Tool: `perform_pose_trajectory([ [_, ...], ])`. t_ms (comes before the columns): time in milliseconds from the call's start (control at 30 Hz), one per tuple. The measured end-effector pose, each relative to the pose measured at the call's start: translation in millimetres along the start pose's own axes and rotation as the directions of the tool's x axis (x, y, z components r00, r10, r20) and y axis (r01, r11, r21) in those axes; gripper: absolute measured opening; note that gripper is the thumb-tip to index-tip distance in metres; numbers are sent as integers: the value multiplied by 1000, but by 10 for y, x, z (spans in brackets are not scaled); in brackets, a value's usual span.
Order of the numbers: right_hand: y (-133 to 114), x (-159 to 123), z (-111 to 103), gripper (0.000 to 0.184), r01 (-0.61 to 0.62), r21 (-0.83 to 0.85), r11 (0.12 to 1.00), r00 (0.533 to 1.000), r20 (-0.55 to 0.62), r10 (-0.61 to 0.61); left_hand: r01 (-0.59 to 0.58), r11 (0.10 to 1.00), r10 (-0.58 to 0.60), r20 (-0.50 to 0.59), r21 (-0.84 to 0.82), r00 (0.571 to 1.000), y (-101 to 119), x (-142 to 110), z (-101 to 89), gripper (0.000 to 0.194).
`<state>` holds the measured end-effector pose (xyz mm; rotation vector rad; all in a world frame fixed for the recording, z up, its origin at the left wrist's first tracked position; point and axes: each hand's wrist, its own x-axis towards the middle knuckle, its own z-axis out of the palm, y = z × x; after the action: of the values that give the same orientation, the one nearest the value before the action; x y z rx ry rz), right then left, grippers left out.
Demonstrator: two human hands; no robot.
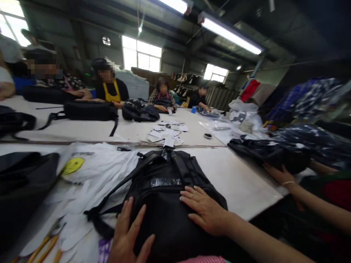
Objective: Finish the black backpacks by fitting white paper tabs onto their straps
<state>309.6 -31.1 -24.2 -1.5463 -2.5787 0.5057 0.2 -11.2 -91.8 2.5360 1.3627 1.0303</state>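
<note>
A black backpack (161, 215) lies on the table right in front of me, its straps and top end pointing away. My left hand (128, 233) rests against its near left side, fingers spread. Across the right part of the backpack lies my right hand (204, 210), flat with the fingers stretched out. A shiny strip (165, 182) runs across the backpack beyond my hands. One loose strap (102, 210) trails off to the left. Neither hand grips anything.
Yellow-handled pliers (46, 243) lie at the lower left on white plastic bags (95, 171). White tags (167, 133) are piled beyond the backpack. A co-worker's hand (279, 175) touches a black bag (270, 153) on my right. Several people sit across the table.
</note>
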Motion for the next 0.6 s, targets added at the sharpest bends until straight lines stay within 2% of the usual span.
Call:
perform_pose_trajectory([
  [100, 64, -12, 17, 56, 15, -19, 1000, 1000, 15, -15, 36, 999, -34, 31, -37, 999, 104, -38, 19, 73],
  [200, 53, 5, -57, 56, 38, -59, 998, 999, 16, -37, 44, 999, -42, 71, -29, 997, 116, -60, -3, 70],
  [300, -68, 161, -260, 44, 97, -127, 987, 995, 21, -95, 41, 999, -42, 89, 11, 995, 77, -67, -10, 70],
  [367, -220, 371, -438, 33, 192, -158, 969, 981, 23, -191, 45, 998, -50, 100, 45, 994, 67, -63, -8, 69],
  [433, -410, 649, -582, 30, 326, -171, 930, 945, 23, -327, 54, 996, -62, 115, 69, 991, 82, -57, -15, 66],
  [500, -596, 959, -613, 31, 468, -151, 871, 881, 12, -472, 61, 995, -70, 126, 76, 989, 115, -58, -38, 64],
  [567, -725, 1250, -481, 32, 567, -90, 819, 820, -40, -572, 71, 995, -80, 139, 70, 987, 137, -73, -86, 64],
  [600, -756, 1374, -357, 34, 583, -59, 810, 806, -81, -586, 75, 995, -84, 151, 64, 985, 130, -83, -120, 64],
])
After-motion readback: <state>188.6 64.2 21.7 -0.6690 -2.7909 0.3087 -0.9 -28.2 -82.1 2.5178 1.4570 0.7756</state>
